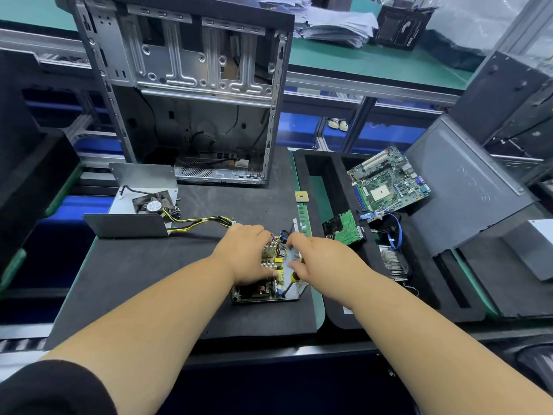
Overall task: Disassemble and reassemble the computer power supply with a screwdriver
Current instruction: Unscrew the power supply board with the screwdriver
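The opened power supply [263,290] lies on the black foam mat, its circuit board with yellow parts and a heatsink showing in a metal base. My left hand [248,253] grips the board from the left, fingers curled over the heatsink. My right hand [314,259] holds the right side of the unit, and a yellow-and-black screwdriver handle [294,278] shows under its fingers. The power supply's metal cover with a fan [143,202] sits at the back left, joined by yellow and black cables [203,221].
An empty computer case [191,94] stands behind the mat. A RAM stick [303,217] and a CPU chip [301,196] lie at the mat's right edge. The foam tray [329,181] on the right holds a motherboard [389,181], hard drive [344,229] and heatsink [392,260].
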A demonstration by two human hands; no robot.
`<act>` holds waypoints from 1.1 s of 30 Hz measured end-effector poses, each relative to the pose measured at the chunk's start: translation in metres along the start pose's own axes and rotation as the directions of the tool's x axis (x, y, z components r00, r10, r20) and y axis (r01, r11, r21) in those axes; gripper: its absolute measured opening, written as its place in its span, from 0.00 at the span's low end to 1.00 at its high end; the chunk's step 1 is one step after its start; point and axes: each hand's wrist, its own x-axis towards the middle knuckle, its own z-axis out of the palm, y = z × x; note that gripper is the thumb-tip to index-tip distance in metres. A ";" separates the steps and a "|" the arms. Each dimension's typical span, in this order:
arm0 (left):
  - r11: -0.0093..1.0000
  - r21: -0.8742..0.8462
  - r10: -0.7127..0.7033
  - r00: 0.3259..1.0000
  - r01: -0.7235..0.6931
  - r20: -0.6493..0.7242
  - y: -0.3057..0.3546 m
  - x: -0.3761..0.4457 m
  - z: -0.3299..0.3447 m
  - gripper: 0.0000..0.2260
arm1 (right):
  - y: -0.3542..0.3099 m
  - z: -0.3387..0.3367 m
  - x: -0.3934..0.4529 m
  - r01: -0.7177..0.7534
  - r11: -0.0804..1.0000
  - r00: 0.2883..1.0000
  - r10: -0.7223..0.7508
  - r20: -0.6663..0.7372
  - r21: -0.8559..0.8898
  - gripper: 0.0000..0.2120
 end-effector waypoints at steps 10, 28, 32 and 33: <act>1.000 -0.014 -0.005 1.000 0.005 -0.001 -0.001 0.000 0.002 0.34 | -0.001 -0.004 -0.003 -0.002 0.997 1.000 0.003 -0.014 0.078 0.11; 1.000 -0.011 -0.017 1.000 0.018 0.009 -0.001 0.001 0.002 0.35 | 0.000 0.005 -0.005 -0.066 0.997 0.997 0.067 -0.035 0.041 0.09; 1.000 -0.009 -0.019 1.000 0.019 0.011 -0.001 0.001 0.003 0.35 | 0.003 0.006 -0.007 -0.094 0.995 0.994 0.091 -0.052 -0.043 0.12; 1.000 -0.006 -0.019 1.000 0.019 0.011 -0.001 0.001 0.003 0.35 | 0.003 0.005 -0.008 -0.084 0.996 0.995 0.084 -0.052 -0.006 0.11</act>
